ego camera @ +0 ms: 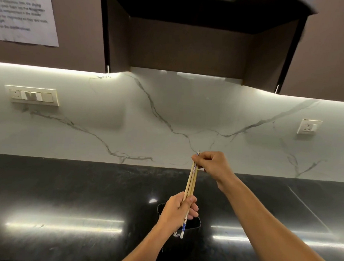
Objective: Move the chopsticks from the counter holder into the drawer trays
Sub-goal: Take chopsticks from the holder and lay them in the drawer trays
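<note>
A small bundle of wooden chopsticks (191,181) with blue-and-white patterned ends stands nearly upright above the counter. My left hand (176,211) grips the bundle low down, and patterned ends stick out below the fist. My right hand (213,163) pinches the upper ends of the sticks. Just behind and below my left hand sits a dark, black holder (193,223) on the black countertop (71,194), mostly hidden by the hand. No drawer or tray is in view.
A white marble backsplash (167,120) rises behind the counter. A switch plate (32,95) is at the left and a socket (309,127) at the right. Dark upper cabinets, a hood recess (189,46) and a taped paper sheet (22,9) hang overhead.
</note>
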